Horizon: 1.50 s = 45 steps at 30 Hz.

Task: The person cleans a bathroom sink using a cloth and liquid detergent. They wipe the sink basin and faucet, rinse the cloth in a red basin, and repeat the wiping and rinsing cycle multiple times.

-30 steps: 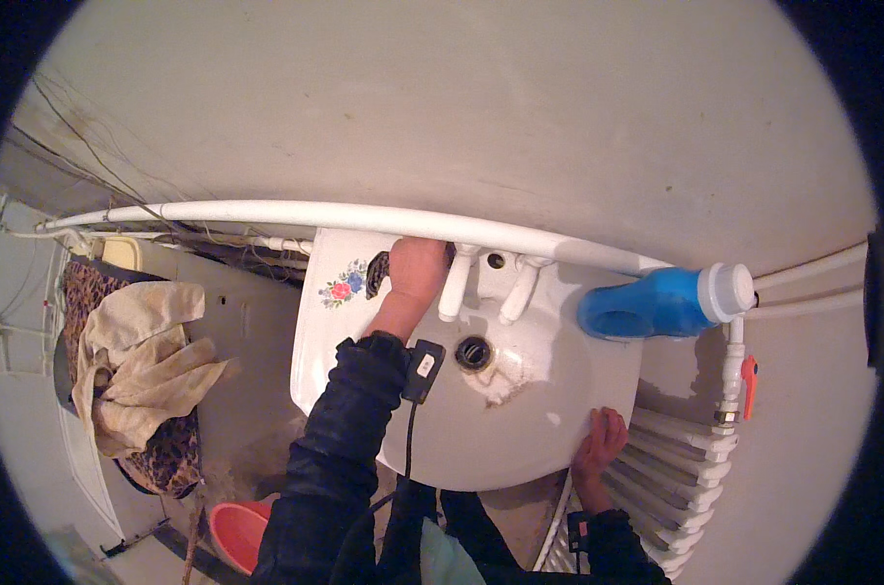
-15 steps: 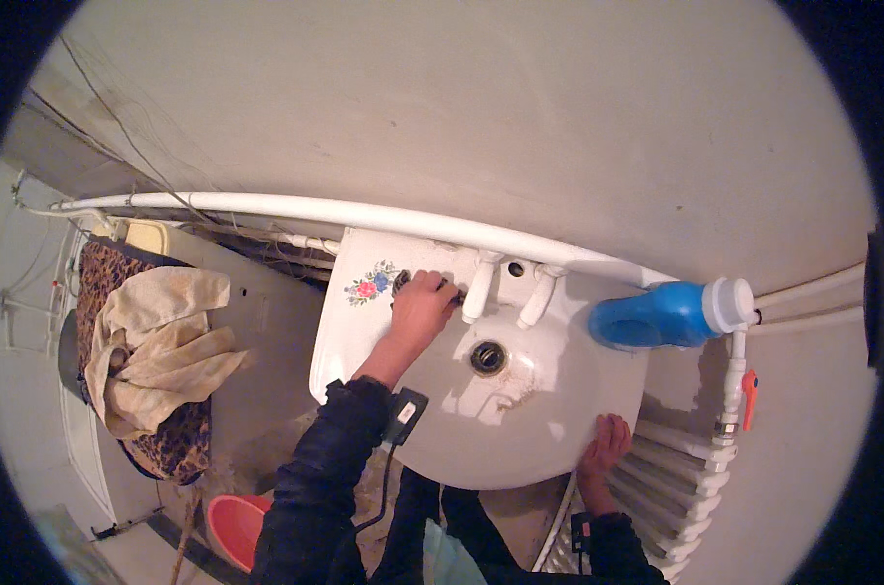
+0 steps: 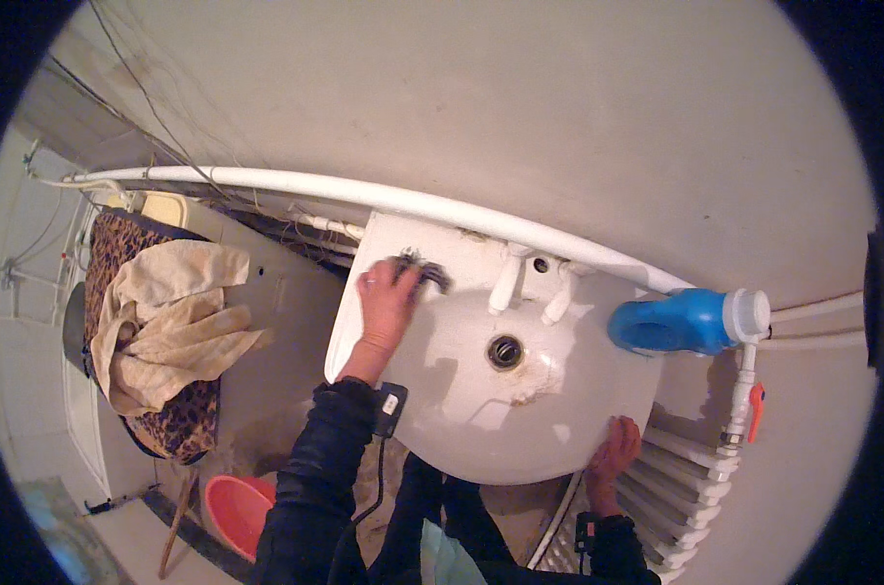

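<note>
A white washbasin point(image 3: 578, 419) fills the middle, with two white taps near the wall and a dark drain hole point(image 3: 505, 352) in its brown-stained bowl. On its left ledge my left hand point(image 3: 388, 304) is closed over a dark grey rag-like thing point(image 3: 432, 274), blurred and mostly covered by the fingers. That hand hides most of the flower print seen earlier. At the basin's right front edge my right hand point(image 3: 614, 451) grips the rim, fingers curled over it. A blue bottle point(image 3: 671, 324) with a white cap lies on its side across the right ledge.
A white pipe point(image 3: 403, 200) runs along the wall behind the basin. To the right are a ribbed white radiator point(image 3: 676, 473) and a red valve handle point(image 3: 756, 411). On the left, a beige towel point(image 3: 174, 327) lies over a leopard-print cloth; a red basin point(image 3: 239, 512) stands below.
My left hand has slid left along the ledge with the dark rag, covering the flower print. The view has shifted slightly. My right hand stays on the rim.
</note>
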Motion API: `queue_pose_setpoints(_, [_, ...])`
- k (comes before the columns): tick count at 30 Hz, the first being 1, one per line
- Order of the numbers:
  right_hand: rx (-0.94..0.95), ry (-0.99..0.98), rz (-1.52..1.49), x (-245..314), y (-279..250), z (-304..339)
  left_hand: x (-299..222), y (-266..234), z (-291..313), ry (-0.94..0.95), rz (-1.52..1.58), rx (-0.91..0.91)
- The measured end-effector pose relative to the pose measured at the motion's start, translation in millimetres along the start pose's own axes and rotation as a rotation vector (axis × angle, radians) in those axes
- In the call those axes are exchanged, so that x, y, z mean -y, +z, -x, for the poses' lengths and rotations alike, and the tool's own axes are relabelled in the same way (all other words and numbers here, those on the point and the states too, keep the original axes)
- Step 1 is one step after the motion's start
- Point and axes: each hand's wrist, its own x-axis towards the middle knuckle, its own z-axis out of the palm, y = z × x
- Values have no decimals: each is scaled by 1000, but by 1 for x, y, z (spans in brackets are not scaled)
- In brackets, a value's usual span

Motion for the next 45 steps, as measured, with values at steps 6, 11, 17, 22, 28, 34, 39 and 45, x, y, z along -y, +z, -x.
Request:
queue_pose_setpoints(6, [24,5,9,2,-3,-4,50,-4,-24,-119,-81,-144])
queue_pose_setpoints(11, [17,3,-28,0,1,-2,30,-12,6,-5,-73,80])
queue_pose_setpoints(17, [20,10,9,-7,7,2,9,-39,42,52,89,92])
queue_pose_setpoints(22, [-42,-42,31,-10,9,5,16,-41,13,-389,811,96])
queue_pose_setpoints(28, [-2,-36,15,-7,7,3,26,-34,-20,-128,306,-135])
queue_pose_setpoints(34, [35,-16,45,-6,2,4,11,-35,-2,8,15,97])
queue_pose_setpoints(39, [29,-5,37,-7,4,5,10,-25,1,12,180,195])
queue_pose_setpoints(45, [4,-29,44,-11,8,7,-18,0,-20,186,265,84])
